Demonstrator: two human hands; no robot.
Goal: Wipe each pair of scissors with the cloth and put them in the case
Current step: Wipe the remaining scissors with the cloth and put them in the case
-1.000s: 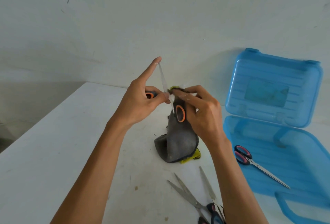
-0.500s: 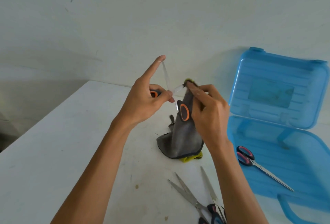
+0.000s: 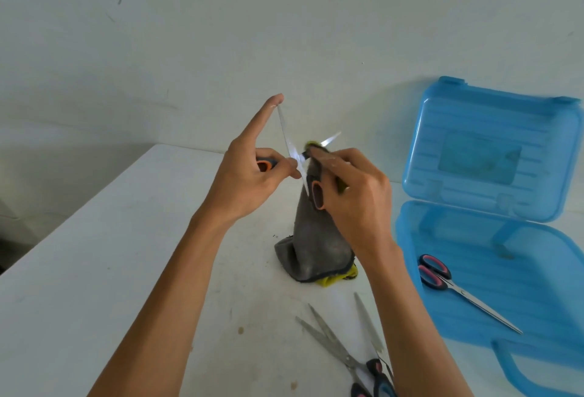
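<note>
My left hand (image 3: 249,175) holds the orange-handled scissors (image 3: 289,147) open in the air, fingers curled round one handle and the index finger stretched along the upright blade. My right hand (image 3: 350,194) pinches the grey cloth (image 3: 316,248) round the other blade, whose bright tip sticks out past the cloth. The cloth hangs down to the white table and has a yellow underside. The second orange handle loop shows against the cloth beside my right thumb. The open blue case (image 3: 493,270) stands at the right, with one pink-handled pair of scissors (image 3: 455,286) inside.
Loose scissors (image 3: 344,349) with dark and pink handles lie on the table (image 3: 94,270) near the front edge, between my forearms. The case lid (image 3: 493,150) stands upright against the white wall. The table's left edge runs diagonally at the left.
My right hand has slid the cloth along the blade, and the shiny tip now pokes out beyond it. My left hand has kept its hold on the scissors.
</note>
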